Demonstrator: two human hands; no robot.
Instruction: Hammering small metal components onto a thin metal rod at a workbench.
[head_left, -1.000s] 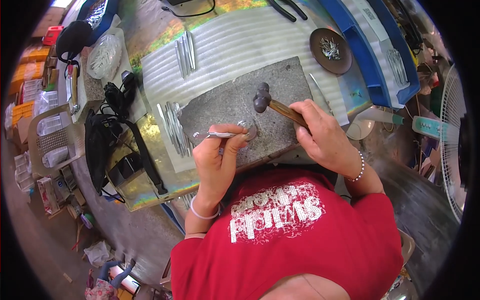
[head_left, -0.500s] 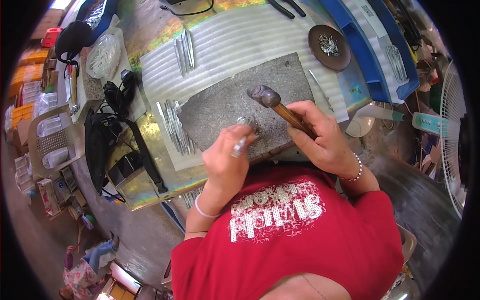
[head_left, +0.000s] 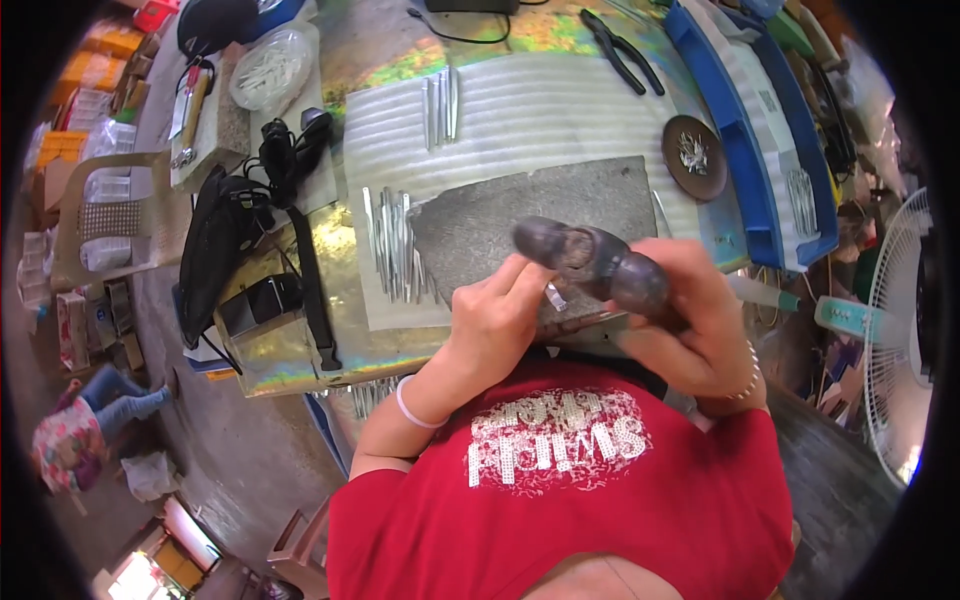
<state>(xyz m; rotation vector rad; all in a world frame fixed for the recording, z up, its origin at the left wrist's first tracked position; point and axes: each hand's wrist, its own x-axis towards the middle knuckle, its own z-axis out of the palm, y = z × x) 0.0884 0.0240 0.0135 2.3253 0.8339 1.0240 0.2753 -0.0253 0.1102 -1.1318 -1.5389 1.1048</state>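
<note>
My right hand (head_left: 705, 315) is wrapped round a hammer, its dark double-ended head (head_left: 590, 262) raised close to the camera. Beneath the hammer lies a grey stone slab (head_left: 520, 200) on white foam sheeting (head_left: 540, 105). My left hand (head_left: 495, 318) is closed at the slab's near edge, pinching a small shiny metal piece (head_left: 557, 297). Its far end is hidden by the fingers and hammer head. Left of the slab rest several slim metal rods (head_left: 395, 250), with more rods (head_left: 441, 108) farther back on the foam.
A brown dish (head_left: 680, 170) of small metal pins and a blue tray (head_left: 740, 130) stand at the right. Black-handled pliers (head_left: 625, 55) lie at the back. Black straps and a pouch (head_left: 215, 260) fill the table's left side. A white fan (head_left: 895, 330) stands far right.
The hammer has come up toward the camera, its head now looking larger. My left hand has shifted right against the slab's near edge. The whole view has shifted.
</note>
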